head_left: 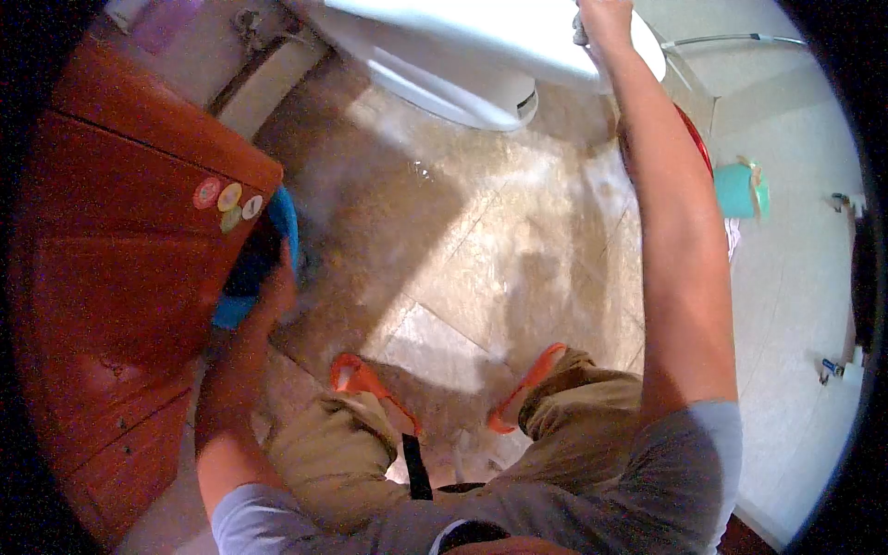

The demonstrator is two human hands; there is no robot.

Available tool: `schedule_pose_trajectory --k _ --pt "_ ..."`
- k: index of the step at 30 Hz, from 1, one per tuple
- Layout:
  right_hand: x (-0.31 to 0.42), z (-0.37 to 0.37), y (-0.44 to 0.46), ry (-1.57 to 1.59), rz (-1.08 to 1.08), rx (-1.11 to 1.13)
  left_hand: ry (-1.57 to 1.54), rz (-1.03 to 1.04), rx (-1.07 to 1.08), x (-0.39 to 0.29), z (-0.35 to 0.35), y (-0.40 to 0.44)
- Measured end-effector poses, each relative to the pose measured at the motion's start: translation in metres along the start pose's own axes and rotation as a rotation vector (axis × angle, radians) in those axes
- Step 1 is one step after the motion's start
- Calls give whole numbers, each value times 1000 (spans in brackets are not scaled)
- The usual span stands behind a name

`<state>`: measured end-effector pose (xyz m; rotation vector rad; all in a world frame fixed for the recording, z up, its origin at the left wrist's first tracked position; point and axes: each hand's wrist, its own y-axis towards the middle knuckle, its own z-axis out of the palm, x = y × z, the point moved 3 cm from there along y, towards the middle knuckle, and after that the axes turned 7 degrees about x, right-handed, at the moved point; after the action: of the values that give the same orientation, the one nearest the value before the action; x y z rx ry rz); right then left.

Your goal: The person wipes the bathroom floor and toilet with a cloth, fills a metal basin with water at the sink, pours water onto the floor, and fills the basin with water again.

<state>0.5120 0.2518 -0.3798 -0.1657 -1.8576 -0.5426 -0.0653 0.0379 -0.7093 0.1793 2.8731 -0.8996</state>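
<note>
At the top of the view my right hand is closed over a small grey bunched thing, possibly a cloth, mostly covered by the hand. It is against the white toilet, whose base meets the floor. On the left, my left hand reaches to the rim of a blue tub. Shadow hides its fingers, so I cannot see whether they grip the rim or anything inside. The tub is partly behind the red-brown cabinet.
The red-brown cabinet with round stickers stands close at left. A turquoise container and a red curved rim are by the right wall. A hose runs along the wall. My orange shoes stand on the wet-looking tiled floor.
</note>
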Motion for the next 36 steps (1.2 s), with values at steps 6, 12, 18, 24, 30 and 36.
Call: schedule_pose_trajectory --k 6,12,18,24,30,36 --pt "-20 1 -112 -447 -411 285 34 -7 39 6 -11 1" --pt "-253 -17 -260 -703 -131 280 84 -25 78 7 -19 3" --pt "-349 79 -404 -392 342 -298 117 -48 109 -2 -19 8" --pt "-226 311 -444 -429 118 490 148 -68 54 15 -11 4" --pt "-148 284 -382 -171 180 707 -20 -75 21 5 -11 -5" --pt "-354 11 -258 -613 -207 -133 -27 -172 41 21 7 -20"
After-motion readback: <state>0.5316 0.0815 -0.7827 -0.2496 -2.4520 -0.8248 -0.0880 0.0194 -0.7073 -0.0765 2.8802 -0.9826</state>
